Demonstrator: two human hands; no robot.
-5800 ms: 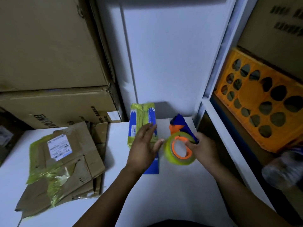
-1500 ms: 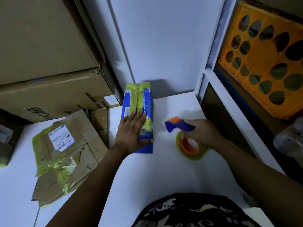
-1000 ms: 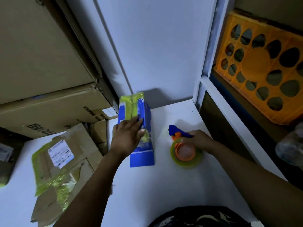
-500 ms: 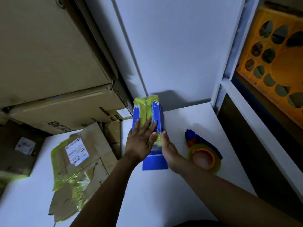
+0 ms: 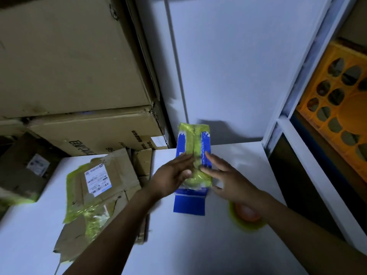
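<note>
- Lying on white table [image 5: 198, 253], beneath the right wrist: tape roll [image 5: 247, 220].
- Pressing with near-straight fingers, gripping nothing: left hand [image 5: 171, 176] and right hand [image 5: 233, 184], atop blue box [image 5: 188, 206] mid-table.
- Likely light, stiff card with a slick taped seam; best held by the long side edges.

Box [image 5: 190, 201] on table [image 5: 198, 251], flattened cardboard [image 5: 99, 195] left, tape roll [image 5: 246, 219] right.

Dim light falls on a white desk [image 5: 198, 251] before a white wall panel [image 5: 228, 66]; stacked cardboard boxes [image 5: 69, 56] rise left, an orange crate [image 5: 341, 108] sits right.
</note>
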